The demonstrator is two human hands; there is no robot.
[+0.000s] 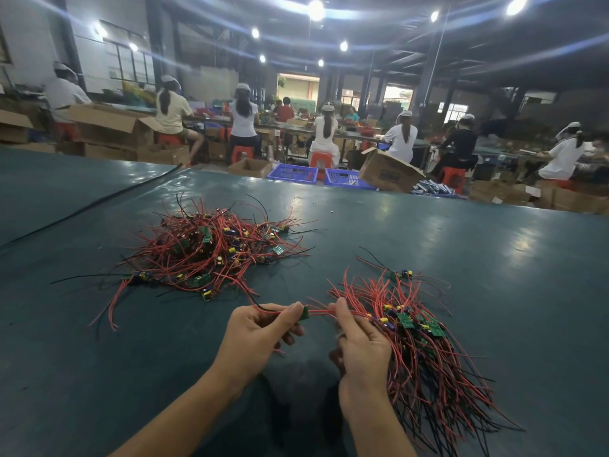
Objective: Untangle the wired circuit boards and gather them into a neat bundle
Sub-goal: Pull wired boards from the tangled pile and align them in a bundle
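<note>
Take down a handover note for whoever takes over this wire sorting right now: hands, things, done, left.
Left hand: pinches one green circuit board, its red wires reaching the right hand.
Right hand: grips the gathered bundle, boards grouped, wires fanning out.
Done: part of the boards bundled.
Left: add the pinched board, then the stray board and the tangled pile on the green table.

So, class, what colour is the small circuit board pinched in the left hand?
Green: the circuit board in the left hand, head view.

Tangled pile (211, 249) blocks far-left; bare table (494, 258) lies open far-right.
</note>
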